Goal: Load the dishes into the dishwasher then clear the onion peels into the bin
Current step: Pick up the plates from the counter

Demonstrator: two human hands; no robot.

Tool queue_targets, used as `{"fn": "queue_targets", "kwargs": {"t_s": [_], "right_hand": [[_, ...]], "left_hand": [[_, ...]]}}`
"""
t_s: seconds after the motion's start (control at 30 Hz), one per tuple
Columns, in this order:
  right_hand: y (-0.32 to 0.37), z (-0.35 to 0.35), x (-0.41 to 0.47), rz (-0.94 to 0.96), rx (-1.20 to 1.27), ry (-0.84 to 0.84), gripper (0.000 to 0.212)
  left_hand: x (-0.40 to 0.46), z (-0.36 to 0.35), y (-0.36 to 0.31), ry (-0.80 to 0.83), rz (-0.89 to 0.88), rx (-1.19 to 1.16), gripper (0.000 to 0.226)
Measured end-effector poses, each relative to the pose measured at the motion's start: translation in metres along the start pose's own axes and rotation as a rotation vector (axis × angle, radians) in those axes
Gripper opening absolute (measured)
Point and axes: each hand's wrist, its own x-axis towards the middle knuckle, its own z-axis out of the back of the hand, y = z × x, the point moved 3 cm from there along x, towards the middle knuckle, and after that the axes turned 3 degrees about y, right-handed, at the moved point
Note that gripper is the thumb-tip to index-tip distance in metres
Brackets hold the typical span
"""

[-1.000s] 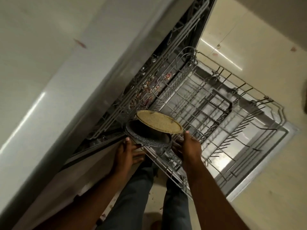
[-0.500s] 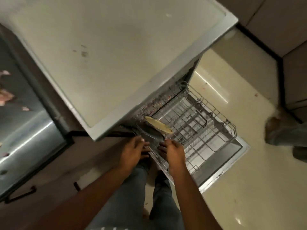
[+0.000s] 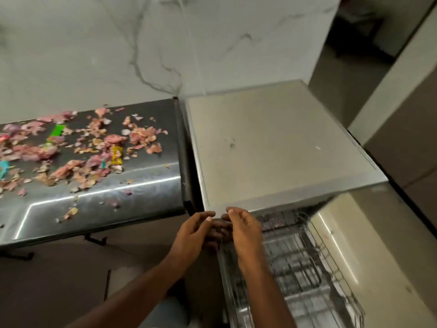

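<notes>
The dishwasher (image 3: 279,147) stands at the right, its grey top facing me. Its wire rack (image 3: 298,263) is pulled out below the front edge, blurred. My left hand (image 3: 194,235) and my right hand (image 3: 243,230) hover close together just in front of the dishwasher's front left corner, above the rack's near end. Both hands have loosely curled fingers with nothing in them. The dishes are hidden from view. Pink onion peels (image 3: 78,147) lie scattered over the steel counter (image 3: 132,195) at the left.
Among the peels lie a green scrap (image 3: 58,131), a yellow wrapper (image 3: 116,155) and a teal piece (image 3: 4,168). A marble wall (image 3: 142,43) rises behind. Dark cabinet fronts with black handles (image 3: 95,240) sit under the counter. Pale floor (image 3: 369,245) shows at the right.
The view has swung up from the rack to the counter and dishwasher top. Both hands have let go of the dishes and risen to the dishwasher's front corner.
</notes>
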Motion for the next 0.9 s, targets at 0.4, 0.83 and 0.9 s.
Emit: {"fn": "queue_targets", "kwargs": {"t_s": [0.4,0.83,0.9], "right_hand": [[0.03,-0.206,-0.012,0.097,-0.135,0.294,0.013],[-0.021,-0.446,-0.062,0.047,-0.282,0.609,0.015],[-0.024,-0.476,-0.065,0.055,-0.33,0.67,0.015]], "left_hand": [[-0.028,0.197,-0.043,-0.281,-0.155,-0.24,0.024],[-0.102,0.443,-0.025,-0.704,-0.123,-0.306,0.021],[-0.11,0.464,-0.023,-0.777,-0.14,-0.33,0.02]]}}
